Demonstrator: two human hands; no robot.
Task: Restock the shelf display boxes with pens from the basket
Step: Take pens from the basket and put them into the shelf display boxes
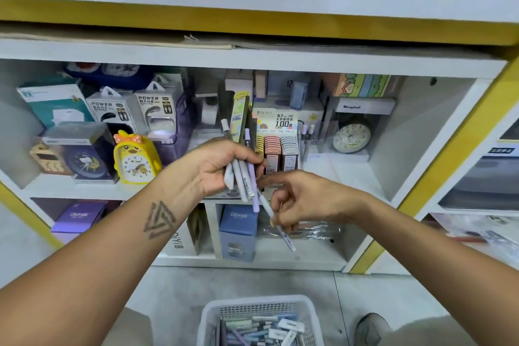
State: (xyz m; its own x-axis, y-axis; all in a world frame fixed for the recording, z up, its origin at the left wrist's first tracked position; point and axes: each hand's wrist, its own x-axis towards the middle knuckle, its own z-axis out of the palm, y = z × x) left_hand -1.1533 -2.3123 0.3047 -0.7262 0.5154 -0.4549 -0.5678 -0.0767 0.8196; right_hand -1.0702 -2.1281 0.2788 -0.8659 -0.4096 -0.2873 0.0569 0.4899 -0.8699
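My left hand (pixel 222 167) is closed around a bundle of pens (pixel 243 177), white and pale purple, held upright in front of the middle shelf. Just right of it, my right hand (pixel 297 199) pinches a single white pen (pixel 276 223) that slants down to the right, its top end close to the bundle. A white plastic basket (pixel 213 314) with several more pens stands on the floor at the bottom centre. Display boxes of pencil leads (pixel 280 132) sit on the shelf behind my hands, and a clear pen holder (pixel 311 135) stands to their right.
The white shelf (pixel 252 55) holds power bank boxes (pixel 132 109), a yellow duck alarm clock (pixel 136 157), a round clock (pixel 351 137) and other boxes. Blue and purple boxes fill the lower shelf (pixel 237 230). A shoe (pixel 370 326) rests on the grey floor, right of the basket.
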